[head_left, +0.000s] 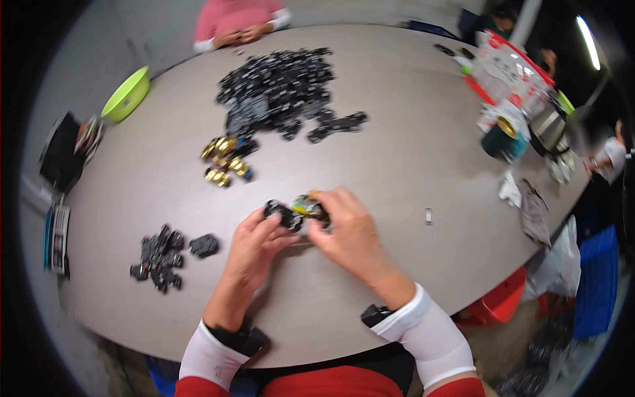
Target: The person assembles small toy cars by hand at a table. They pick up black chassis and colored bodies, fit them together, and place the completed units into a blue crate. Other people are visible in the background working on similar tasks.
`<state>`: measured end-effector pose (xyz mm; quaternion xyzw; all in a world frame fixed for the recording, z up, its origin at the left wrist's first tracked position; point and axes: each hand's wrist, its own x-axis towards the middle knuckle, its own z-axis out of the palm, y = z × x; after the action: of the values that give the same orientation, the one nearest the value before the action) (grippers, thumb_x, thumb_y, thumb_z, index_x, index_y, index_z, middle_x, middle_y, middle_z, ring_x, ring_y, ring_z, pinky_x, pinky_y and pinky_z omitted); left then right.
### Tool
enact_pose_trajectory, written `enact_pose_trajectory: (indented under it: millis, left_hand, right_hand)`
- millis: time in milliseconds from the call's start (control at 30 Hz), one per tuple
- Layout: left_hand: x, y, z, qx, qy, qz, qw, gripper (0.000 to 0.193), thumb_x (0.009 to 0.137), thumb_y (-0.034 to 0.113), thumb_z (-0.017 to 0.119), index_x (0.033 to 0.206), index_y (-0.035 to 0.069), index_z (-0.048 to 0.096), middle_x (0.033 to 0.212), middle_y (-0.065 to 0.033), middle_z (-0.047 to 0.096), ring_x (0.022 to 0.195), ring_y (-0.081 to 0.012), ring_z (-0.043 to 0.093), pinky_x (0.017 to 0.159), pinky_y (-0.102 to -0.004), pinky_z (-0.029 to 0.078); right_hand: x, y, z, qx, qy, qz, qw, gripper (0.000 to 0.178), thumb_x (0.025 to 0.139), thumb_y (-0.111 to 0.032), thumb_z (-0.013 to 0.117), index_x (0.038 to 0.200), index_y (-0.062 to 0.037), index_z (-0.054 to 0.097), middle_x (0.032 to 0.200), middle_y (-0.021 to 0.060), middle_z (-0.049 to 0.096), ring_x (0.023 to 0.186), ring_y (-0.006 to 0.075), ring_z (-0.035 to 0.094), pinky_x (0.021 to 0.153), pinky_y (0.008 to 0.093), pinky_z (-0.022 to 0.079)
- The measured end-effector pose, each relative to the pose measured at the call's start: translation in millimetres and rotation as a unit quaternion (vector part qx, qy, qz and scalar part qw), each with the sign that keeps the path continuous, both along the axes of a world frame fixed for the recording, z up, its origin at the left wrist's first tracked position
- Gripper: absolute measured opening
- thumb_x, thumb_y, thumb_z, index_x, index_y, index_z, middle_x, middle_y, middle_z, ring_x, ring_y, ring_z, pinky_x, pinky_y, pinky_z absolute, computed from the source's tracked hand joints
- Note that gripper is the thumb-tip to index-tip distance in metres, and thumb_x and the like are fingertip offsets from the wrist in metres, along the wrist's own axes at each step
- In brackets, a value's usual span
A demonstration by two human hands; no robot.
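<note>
Light falls evenly and fairly bright across my tabletop (410, 152), mostly from overhead; a strip lamp (588, 41) glares white at two o'clock. Shadows are soft and short, pooled just under my left hand (254, 246) and right hand (347, 231). The fisheye bends the tabletop's edge into a curve, and a dark vignette swallows the corners, heaviest at nine and three o'clock. Everything is slightly soft; the pile of black parts (281, 89) at twelve o'clock smears together, and clutter toward four o'clock is murky and blurred
</note>
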<state>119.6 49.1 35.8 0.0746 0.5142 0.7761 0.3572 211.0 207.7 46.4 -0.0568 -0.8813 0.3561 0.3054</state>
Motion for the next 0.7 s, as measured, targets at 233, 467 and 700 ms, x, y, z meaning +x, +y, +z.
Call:
enact_pose_trajectory:
  millis: [233,467,700]
  left_hand:
    - [-3.7,-9.6,-12.1,0.017,-0.039,0.016,0.999,0.018,0.093,0.014,0.057,0.107,0.003,0.058,0.097,-0.0063,0.065,0.083,-0.0132,0.063,0.078,-0.0320,0.056]
    - [-5.1,-7.8,-10.8,0.032,-0.032,0.026,0.999,0.017,0.093,0.014,0.057,0.105,0.002,0.058,0.098,-0.0073,0.066,0.085,-0.0148,0.064,0.080,-0.0311,0.054]
    - [-8.3,-11.7,-10.1,0.034,-0.023,0.042,0.998,0.017,0.093,0.017,0.057,0.102,0.003,0.059,0.097,-0.0067,0.065,0.086,-0.0138,0.063,0.079,-0.0304,0.053]
  right_hand:
    - [-7.0,-12.6,-7.0,0.053,-0.047,0.022,0.997,0.033,0.071,-0.007,0.066,0.103,0.0004,0.060,0.093,0.0107,0.056,0.088,0.0278,0.056,0.074,0.0379,0.049]
    - [-9.9,-11.0,-13.3,-0.202,-0.053,0.048,0.977,0.039,0.076,-0.003,0.068,0.113,-0.0002,0.058,0.094,0.0092,0.060,0.086,0.0199,0.061,0.071,0.0306,0.052]
    - [-10.9,-18.1,-10.3,-0.262,0.007,0.077,0.962,0.049,0.077,0.004,0.067,0.123,0.0004,0.051,0.099,0.0104,0.063,0.088,0.0168,0.066,0.078,0.0282,0.055]
